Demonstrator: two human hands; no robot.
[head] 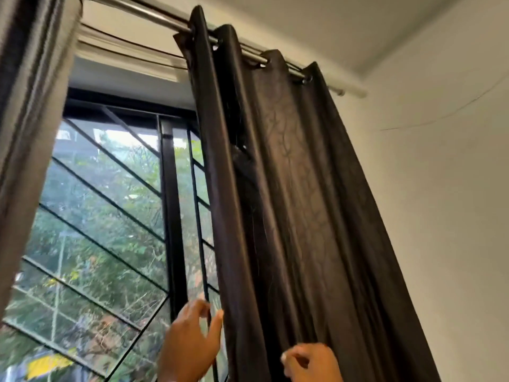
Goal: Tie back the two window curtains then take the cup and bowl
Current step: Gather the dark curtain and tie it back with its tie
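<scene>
A dark brown right curtain [297,205] hangs in folds from a metal rod [154,16] by eyelets, pushed toward the right wall. My left hand [190,340] is at the curtain's left edge, fingers apart, thumb touching the fabric edge. My right hand [311,362] sits low in front of the curtain's folds with fingers curled; whether it pinches fabric is unclear. The left curtain [30,119] is a blurred grey-brown strip at the far left. No cup or bowl is in view.
Between the curtains is a black-framed window [170,216] with diagonal metal grille bars and green trees outside. A white wall [440,188] stands to the right, and the ceiling is above.
</scene>
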